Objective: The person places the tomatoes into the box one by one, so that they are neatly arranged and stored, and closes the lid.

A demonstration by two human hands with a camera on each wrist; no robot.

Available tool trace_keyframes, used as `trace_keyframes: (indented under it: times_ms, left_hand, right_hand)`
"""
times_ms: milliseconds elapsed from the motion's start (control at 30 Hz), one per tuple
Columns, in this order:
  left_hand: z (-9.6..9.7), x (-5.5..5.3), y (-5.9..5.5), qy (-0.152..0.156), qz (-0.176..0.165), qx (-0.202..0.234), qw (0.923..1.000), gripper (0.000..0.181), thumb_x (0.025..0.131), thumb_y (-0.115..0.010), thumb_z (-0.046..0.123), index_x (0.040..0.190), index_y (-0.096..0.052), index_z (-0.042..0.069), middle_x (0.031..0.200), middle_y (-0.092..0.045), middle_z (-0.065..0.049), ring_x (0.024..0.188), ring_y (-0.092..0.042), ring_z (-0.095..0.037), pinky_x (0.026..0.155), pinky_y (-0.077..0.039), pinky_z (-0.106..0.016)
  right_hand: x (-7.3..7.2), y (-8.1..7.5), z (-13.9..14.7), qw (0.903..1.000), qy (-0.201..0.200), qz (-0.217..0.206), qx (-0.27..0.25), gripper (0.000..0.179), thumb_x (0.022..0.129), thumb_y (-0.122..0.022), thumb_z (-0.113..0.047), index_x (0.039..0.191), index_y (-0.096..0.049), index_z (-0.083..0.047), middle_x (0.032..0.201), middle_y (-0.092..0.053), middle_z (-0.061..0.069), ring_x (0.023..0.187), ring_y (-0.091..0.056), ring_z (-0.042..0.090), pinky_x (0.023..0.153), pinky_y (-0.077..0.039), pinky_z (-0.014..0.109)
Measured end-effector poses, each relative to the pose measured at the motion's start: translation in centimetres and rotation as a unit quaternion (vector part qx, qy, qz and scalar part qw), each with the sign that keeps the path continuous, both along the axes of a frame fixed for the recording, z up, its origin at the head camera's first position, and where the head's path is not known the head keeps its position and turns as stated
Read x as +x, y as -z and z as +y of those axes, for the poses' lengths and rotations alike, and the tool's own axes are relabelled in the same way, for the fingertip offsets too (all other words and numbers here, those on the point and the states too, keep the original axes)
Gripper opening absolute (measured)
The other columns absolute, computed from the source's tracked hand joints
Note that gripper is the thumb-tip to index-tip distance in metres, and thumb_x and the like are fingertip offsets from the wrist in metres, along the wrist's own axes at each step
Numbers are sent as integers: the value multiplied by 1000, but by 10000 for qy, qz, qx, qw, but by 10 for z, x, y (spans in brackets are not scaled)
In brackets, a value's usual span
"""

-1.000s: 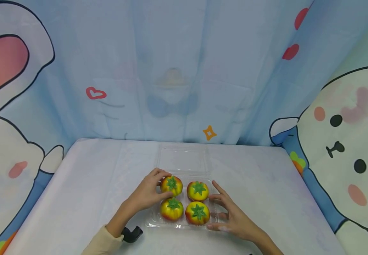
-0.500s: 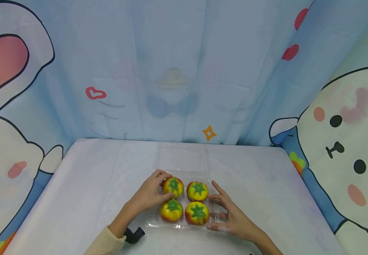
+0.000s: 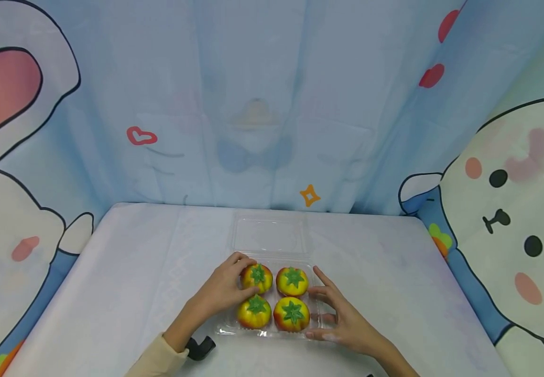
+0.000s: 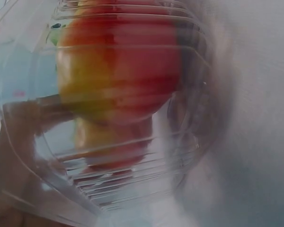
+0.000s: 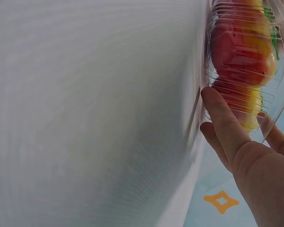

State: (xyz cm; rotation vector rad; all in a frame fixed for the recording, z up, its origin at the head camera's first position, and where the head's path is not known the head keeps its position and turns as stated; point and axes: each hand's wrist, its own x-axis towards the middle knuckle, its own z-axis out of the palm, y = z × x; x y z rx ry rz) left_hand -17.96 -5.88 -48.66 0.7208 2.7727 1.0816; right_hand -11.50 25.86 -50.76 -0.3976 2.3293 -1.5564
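Observation:
In the head view, several yellow-red toy fruits with green star-shaped leaf caps sit in a clear plastic clamshell box [image 3: 243, 332]. My left hand [image 3: 220, 287] holds the back-left fruit [image 3: 261, 279] between fingers at its far side and thumb at its near side. The front-left fruit [image 3: 254, 313] is just below that thumb. Beside the box's right edge is my right hand [image 3: 347, 320], fingers spread along the wall and thumb near the front corner. The right wrist view shows straight fingers [image 5: 225, 120] at the box's ribbed side. Through the plastic, the left wrist view shows a red-yellow fruit [image 4: 125, 66].
The box's clear lid [image 3: 269, 235] lies folded back on the white-covered table [image 3: 126, 272]. A blue curtain with cartoon prints [image 3: 253, 68] hangs behind the table. A black device [image 3: 200, 349] is at my left wrist.
My left hand and the back-left fruit have shifted slightly right and toward the front. The right hand stays at the box's edge, and the other fruits have hardly moved.

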Motion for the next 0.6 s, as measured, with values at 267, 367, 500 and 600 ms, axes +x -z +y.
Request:
trace_keyframes:
  times_ms: [267,367,500,600]
  left_hand:
    - [3,0,-1,-54,84,-295,9995,53,89,-86,29,134,-65,9,131,-60,-7,112,-68,-24,99,-64,-43]
    - [4,-1,-2,-40,96,-385,9992,52,89,-87,27,133,-66,7,130,-60,-8,111,-69,-24,99,-64,-44]
    - [5,-1,-3,6,65,-496,9987,53,88,-87,25,132,-67,4,129,-60,-9,110,-68,-25,100,-63,-44]
    - [4,-1,-4,19,24,-558,9984,54,88,-87,25,133,-67,4,129,-60,-9,111,-67,-25,101,-63,-44]
  right_hand:
    - [-1,0,0,10000,39,0,72,76,81,-93,-23,146,-53,-18,181,4,2,153,-35,55,104,-61,41]
    - [-1,0,0,9999,18,33,97,76,82,-93,-23,146,-53,-17,181,4,4,153,-36,55,103,-62,42]
    - [0,0,0,9999,39,29,115,75,82,-93,-24,145,-53,-17,181,3,4,152,-37,55,103,-62,42]
    - [0,0,-1,9999,58,7,120,75,82,-93,-24,145,-53,-18,181,3,2,153,-37,54,103,-62,41]
